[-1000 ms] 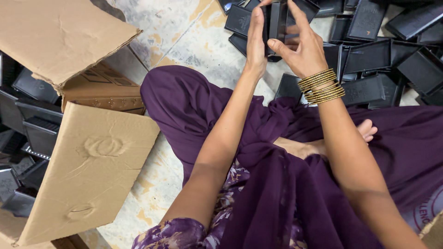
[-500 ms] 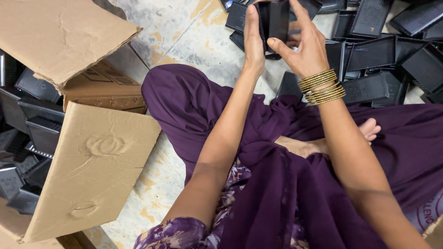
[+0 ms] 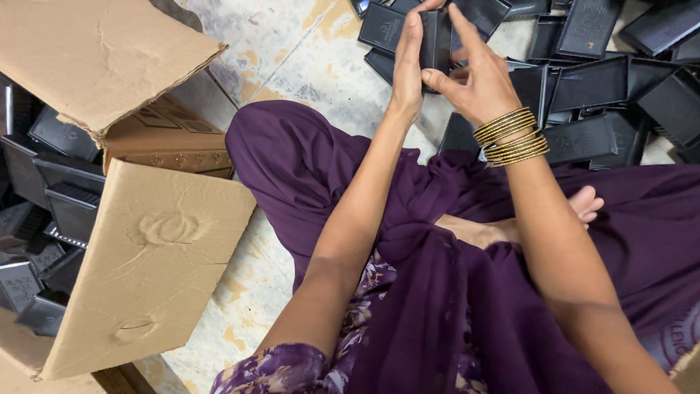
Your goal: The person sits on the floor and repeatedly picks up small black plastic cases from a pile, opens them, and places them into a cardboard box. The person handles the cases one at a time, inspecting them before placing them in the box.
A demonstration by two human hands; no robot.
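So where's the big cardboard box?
In the head view, the open cardboard box sits on the floor at the person's left, beside the purple-clad knee, with black trays inside.

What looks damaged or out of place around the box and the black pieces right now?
The cardboard box has a dented flap with pressed-in dimples. Black trays lie in a loose, tilted heap on the floor. Both hands hold one black piece; it looks intact.

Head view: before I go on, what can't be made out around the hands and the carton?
- Black piece in the left hand and right hand: palms and fingers hide most of it.
- Pile of black trays: cut off by the top and right edges.
- Cardboard carton: flaps hide most of its contents.
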